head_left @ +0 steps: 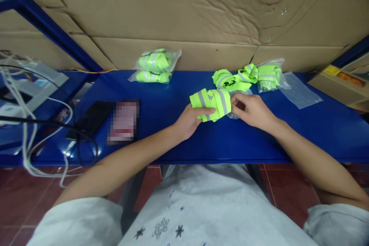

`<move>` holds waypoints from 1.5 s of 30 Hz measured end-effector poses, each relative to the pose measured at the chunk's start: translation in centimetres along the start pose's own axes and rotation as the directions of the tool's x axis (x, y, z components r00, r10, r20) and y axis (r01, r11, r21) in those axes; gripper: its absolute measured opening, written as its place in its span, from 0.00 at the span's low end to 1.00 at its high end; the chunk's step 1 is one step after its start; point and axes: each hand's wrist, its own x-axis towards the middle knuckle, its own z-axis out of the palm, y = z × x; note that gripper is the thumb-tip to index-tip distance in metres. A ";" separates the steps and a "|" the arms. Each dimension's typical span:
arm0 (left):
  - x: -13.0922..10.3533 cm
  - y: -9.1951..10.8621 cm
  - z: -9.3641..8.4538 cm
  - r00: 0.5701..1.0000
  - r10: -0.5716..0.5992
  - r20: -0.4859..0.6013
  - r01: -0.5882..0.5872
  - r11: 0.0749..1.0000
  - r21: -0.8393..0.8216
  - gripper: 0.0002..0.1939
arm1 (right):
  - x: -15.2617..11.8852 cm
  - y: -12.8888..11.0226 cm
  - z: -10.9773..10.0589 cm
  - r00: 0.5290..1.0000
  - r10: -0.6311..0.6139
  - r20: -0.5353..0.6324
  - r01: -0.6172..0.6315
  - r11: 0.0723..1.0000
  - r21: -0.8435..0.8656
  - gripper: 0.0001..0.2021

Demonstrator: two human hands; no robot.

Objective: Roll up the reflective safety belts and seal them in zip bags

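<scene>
My left hand (190, 121) is closed around a folded neon-yellow reflective strap (211, 102) with silver stripes, its thumb lying across the front. At the strap's right end, the curled fingers of my right hand (249, 108) are pinched together; what they grip is partly hidden, perhaps the edge of a clear plastic bag below the strap. Just behind, loose neon reflective straps (230, 78) lie coiled on the blue table (161, 123). Beside them is a clear bag holding another strap (269, 75).
Two bagged neon straps (155, 65) stand stacked at the back. A flat clear bag (301, 90) lies on the right, near a cardboard box (343, 84). On the left are a blurred-out phone (123, 123), a black device (90, 119) and tangled cables (25, 134). Cardboard (173, 15) walls the back.
</scene>
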 end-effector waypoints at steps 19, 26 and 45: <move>-0.4 0.2 0.4 0.997 0.040 -0.061 -0.039 0.999 0.023 0.29 | -0.9 -0.9 0.8 0.869 -0.329 -0.369 0.252 0.937 -0.244 0.04; -0.3 0.5 0.5 0.990 0.110 -0.088 -0.110 0.994 0.003 0.29 | -1.3 -1.4 1.0 0.777 -0.542 -0.320 0.383 0.810 -0.444 0.05; 0.5 0.8 0.2 0.973 0.209 -0.097 -0.217 0.973 -0.076 0.30 | -1.0 -1.9 3.4 0.876 -0.299 -0.379 0.235 0.950 -0.205 0.01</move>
